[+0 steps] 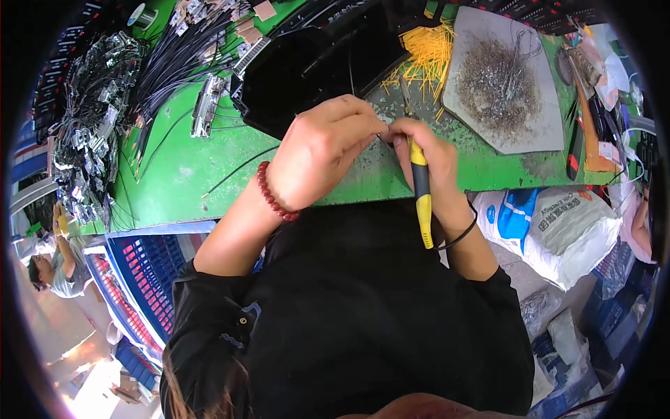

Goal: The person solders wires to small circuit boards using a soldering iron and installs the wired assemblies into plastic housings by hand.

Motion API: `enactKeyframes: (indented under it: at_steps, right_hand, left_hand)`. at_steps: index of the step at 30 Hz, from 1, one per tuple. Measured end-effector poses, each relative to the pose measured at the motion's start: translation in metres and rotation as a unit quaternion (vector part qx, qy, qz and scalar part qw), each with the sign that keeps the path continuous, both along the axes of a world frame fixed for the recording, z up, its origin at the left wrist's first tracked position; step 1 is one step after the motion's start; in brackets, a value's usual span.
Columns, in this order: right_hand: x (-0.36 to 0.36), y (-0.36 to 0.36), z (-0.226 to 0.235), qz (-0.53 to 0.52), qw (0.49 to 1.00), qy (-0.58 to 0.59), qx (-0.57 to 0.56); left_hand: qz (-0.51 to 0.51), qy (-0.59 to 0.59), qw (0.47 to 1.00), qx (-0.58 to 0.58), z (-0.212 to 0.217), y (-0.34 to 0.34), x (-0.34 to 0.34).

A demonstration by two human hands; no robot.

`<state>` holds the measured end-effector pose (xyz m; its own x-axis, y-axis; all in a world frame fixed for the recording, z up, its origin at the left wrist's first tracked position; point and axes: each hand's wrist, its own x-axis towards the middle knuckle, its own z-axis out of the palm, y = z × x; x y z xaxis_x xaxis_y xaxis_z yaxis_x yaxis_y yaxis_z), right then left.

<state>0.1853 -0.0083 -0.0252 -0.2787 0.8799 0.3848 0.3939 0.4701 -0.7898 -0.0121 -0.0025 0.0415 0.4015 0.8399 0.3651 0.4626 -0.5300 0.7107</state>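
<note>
My left hand (pixel 324 143), with a red bead bracelet at the wrist, is closed in a pinch above the green bench. A thin black wire (pixel 241 167) runs across the bench and disappears behind this hand; a short dark end shows between the two hands. My right hand (pixel 434 157) holds a soldering iron (pixel 421 188) by its yellow and black handle, its metal tip pointing away from me. The thumb and fingers of this hand also meet close to the left fingertips. What both sets of fingertips pinch is mostly hidden.
A large black plastic part (pixel 314 70) stands just beyond my hands. Yellow thin tubes (pixel 427 52) lie beside a grey board (pixel 502 84) strewn with dark debris. Bundled wires with metal connectors (pixel 98 126) and a solder spool (pixel 142 17) are at left. White sacks (pixel 558 223) sit at right.
</note>
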Motion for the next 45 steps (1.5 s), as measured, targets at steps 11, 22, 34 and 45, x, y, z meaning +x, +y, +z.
enactKeyframes:
  at_steps: [11, 22, 34, 45]
  right_hand:
    - [0.014, -0.013, 0.012, 0.024, 0.988, 0.144, -0.045]
    - [-0.002, -0.014, 0.019, 0.049, 0.96, 0.264, -0.075]
    - [0.006, -0.012, 0.025, 0.123, 0.935, 0.259, -0.209]
    - [0.007, -0.011, 0.018, 0.105, 0.941, 0.271, -0.176]
  left_hand:
    - [0.05, -0.004, 0.996, -0.081, -0.017, -0.003, 0.003]
    - [-0.005, -0.133, 0.969, -0.21, -0.015, -0.004, 0.005]
    - [-0.06, -0.139, 0.96, -0.235, -0.011, -0.001, -0.002]
    - [-0.055, -0.126, 0.967, -0.213, -0.013, -0.001, -0.002]
